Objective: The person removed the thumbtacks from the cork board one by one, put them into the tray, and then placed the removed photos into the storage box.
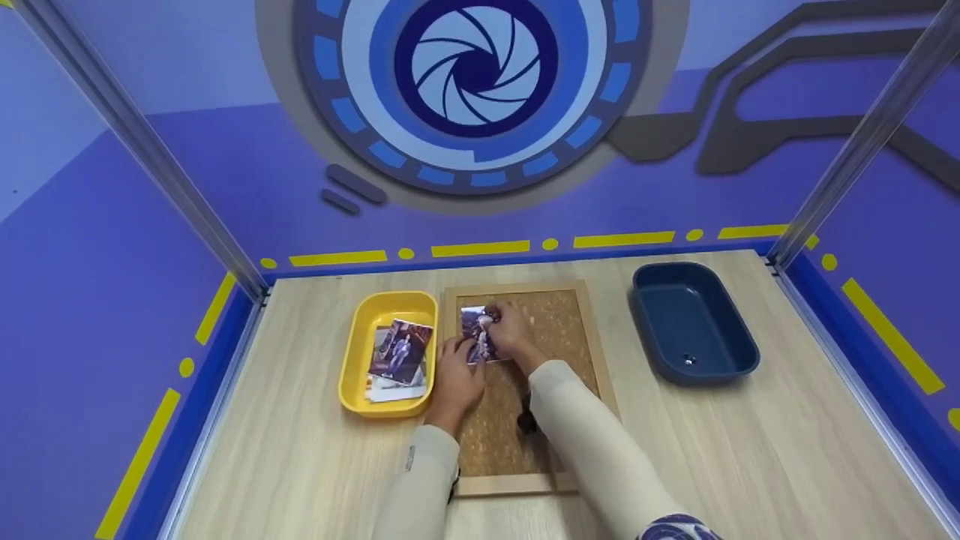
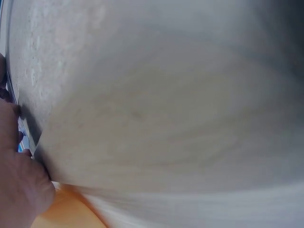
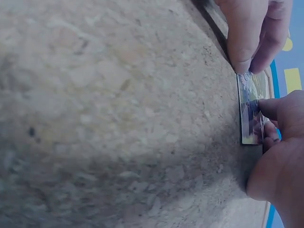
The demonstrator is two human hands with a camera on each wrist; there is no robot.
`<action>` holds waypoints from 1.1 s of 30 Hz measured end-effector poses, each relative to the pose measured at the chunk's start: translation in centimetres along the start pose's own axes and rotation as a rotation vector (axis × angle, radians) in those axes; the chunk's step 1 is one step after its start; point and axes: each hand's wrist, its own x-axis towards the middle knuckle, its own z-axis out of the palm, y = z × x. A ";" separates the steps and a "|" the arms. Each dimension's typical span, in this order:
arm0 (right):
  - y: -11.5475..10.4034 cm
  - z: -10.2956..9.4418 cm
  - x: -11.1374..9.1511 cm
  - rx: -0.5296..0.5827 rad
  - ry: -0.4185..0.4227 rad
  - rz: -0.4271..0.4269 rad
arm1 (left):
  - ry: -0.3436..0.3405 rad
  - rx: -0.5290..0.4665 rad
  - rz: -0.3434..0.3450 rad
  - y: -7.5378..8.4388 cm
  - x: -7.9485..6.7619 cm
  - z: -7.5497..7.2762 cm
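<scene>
A printed photo [image 1: 480, 330] lies at the upper left of a wood-framed corkboard [image 1: 559, 322]. My left hand [image 1: 459, 379] rests at the photo's lower left, finger and thumb touching it; the right wrist view shows these fingertips on one end of the photo [image 3: 251, 107]. Over the photo's upper right is my right hand [image 1: 514, 334], its fingers bent and touching the surface. Whether something small is between those fingertips is hidden. In the right wrist view the right hand [image 3: 280, 152] reaches in from the right edge.
Left of the corkboard stands a yellow tray [image 1: 351, 375] holding several photos [image 1: 401, 352]. To the right is a dark blue tray [image 1: 686, 315] with small shiny pieces [image 1: 688, 361] inside. Purple walls [image 1: 247, 187] enclose the wooden table [image 1: 300, 450] at back and sides.
</scene>
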 end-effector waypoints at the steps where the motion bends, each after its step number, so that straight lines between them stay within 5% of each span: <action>1: 0.0 0.0 0.1 0.000 0.001 0.003 | -0.003 0.000 -0.003 0.0 0.0 0.0; 14: -0.5 -0.1 1.5 0.104 0.010 0.082 | 0.003 0.035 0.006 0.2 0.1 0.1; 33: -0.8 0.7 2.3 0.034 0.052 0.127 | -0.052 0.032 -0.038 0.0 -0.1 -0.2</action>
